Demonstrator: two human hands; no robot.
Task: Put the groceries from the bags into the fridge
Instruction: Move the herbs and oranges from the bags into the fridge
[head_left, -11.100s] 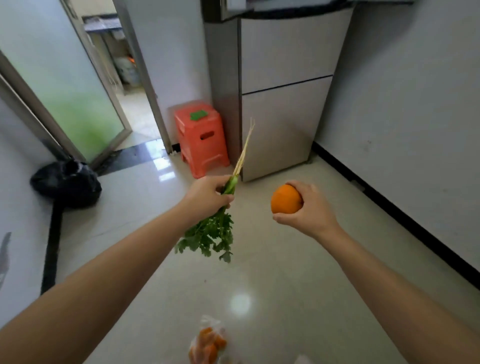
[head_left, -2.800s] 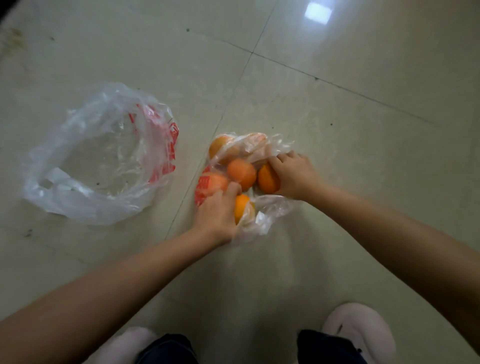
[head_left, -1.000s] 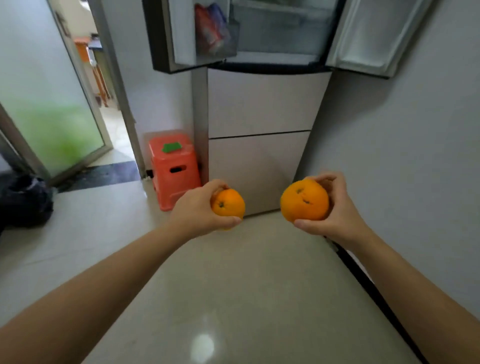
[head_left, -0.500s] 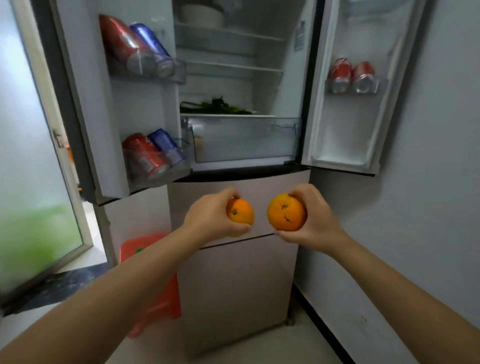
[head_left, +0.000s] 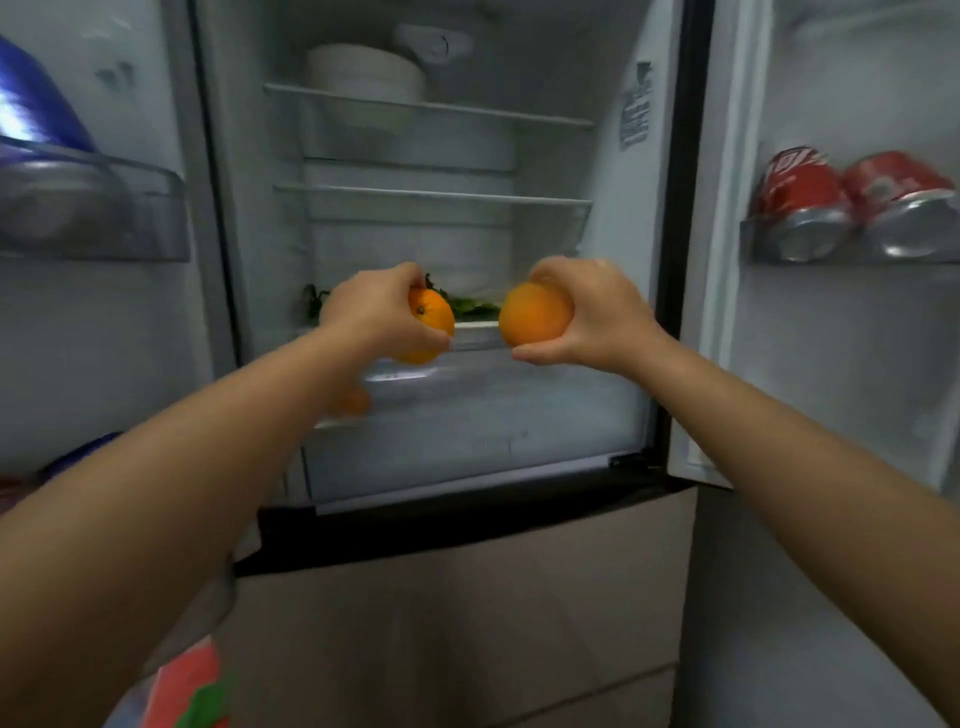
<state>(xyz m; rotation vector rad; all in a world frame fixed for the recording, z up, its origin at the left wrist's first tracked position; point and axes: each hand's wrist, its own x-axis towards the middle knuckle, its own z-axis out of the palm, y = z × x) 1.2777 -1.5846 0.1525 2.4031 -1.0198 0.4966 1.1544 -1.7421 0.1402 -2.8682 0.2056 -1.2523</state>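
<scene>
The fridge (head_left: 613, 156) stands open in front of me. My left hand (head_left: 371, 312) grips a small orange (head_left: 432, 318) and my right hand (head_left: 597, 312) grips a larger orange (head_left: 532, 322). Both are held side by side just above the clear crisper drawer (head_left: 493, 415) at the bottom of the compartment. Green leafy herbs (head_left: 470, 305) lie on the shelf over the drawer, behind the oranges. An orange shape (head_left: 353, 401) shows through the drawer's left side, partly hidden by my left forearm.
White bowls (head_left: 363, 73) sit on the top shelf. The right door bin holds two red cans (head_left: 852, 202); the left door bin (head_left: 93, 208) holds a blue can (head_left: 36, 104). A red stool (head_left: 187, 686) stands at the lower left beside the fridge.
I have moved closer to the fridge. Both hands have risen with their oranges from in front of the lower drawers to the crisper drawer's top edge.
</scene>
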